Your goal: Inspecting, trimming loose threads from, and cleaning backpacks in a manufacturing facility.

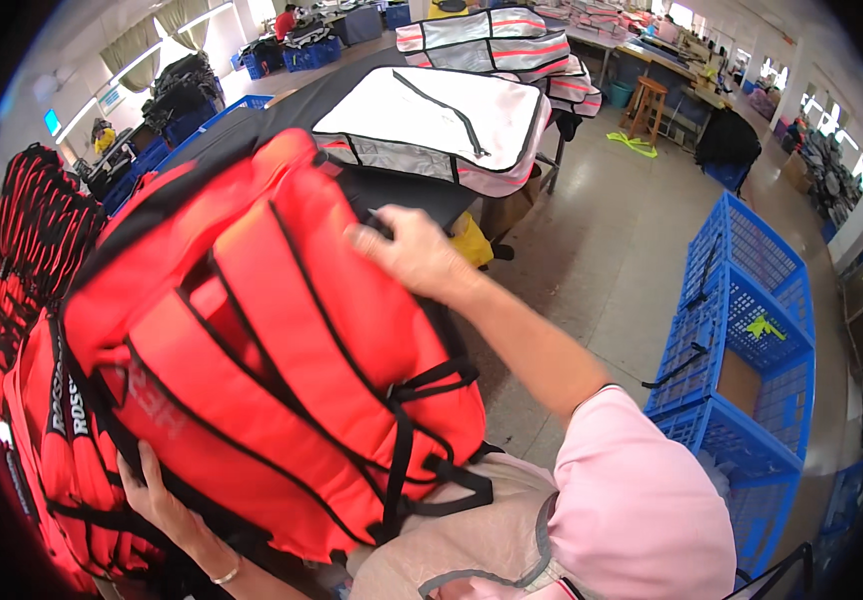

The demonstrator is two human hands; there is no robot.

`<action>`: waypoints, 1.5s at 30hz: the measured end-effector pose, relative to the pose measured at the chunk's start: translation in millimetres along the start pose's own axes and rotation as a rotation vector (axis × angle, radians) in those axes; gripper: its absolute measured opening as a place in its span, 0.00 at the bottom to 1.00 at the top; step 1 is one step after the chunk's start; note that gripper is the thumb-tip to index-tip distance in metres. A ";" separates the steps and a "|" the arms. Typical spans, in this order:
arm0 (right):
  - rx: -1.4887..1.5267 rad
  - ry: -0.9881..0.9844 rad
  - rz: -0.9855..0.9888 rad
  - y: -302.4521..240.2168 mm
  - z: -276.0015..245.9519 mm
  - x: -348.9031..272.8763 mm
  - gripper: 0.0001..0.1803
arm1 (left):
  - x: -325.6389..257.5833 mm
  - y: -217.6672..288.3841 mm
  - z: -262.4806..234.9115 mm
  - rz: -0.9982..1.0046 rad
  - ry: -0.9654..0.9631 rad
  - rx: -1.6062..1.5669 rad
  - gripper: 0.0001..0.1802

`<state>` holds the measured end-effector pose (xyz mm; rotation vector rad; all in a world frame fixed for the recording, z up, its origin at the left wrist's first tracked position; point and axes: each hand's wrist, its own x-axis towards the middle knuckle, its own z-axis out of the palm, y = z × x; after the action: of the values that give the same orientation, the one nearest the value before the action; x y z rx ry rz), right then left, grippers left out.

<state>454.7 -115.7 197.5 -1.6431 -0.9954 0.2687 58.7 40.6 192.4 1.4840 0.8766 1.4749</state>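
A large red backpack [282, 340] with black trim is tilted in front of me. Its padded shoulder straps and dangling black webbing face up, and its lower end rests close to my body. My right hand [417, 255] is closed on the black edge along its upper right side. At the lower left side my left hand [157, 495] holds the backpack's edge; some of its fingers are hidden behind the bag. Beyond the backpack, a white and silver bag panel [442, 110] with black piping lies on a dark work table [392, 195].
More red backpacks [62, 430] are piled at my left, with a stack of black and red pieces [47, 215] behind them. Silver bags [497, 40] are stacked at the table's far end. Blue plastic crates [742, 330] stand on the floor at right. A wooden stool [647, 100] is farther back.
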 end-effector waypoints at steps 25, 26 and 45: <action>0.728 0.094 -0.518 -29.3 -176.5 13.7 0.17 | 65.0 33.1 143.1 0.419 -0.044 -0.053 0.31; 0.606 0.248 -0.407 1.1 -185.4 50.3 0.17 | 62.2 39.1 158.3 0.403 -0.133 0.141 0.32; 0.457 -0.083 -0.371 -76.8 -18.1 25.0 0.25 | 60.6 28.7 -15.2 -0.018 -0.001 0.009 0.37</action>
<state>446.1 -110.1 279.6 -1.0211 -1.1788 0.2889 44.8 85.9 242.2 1.4798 0.8945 1.4587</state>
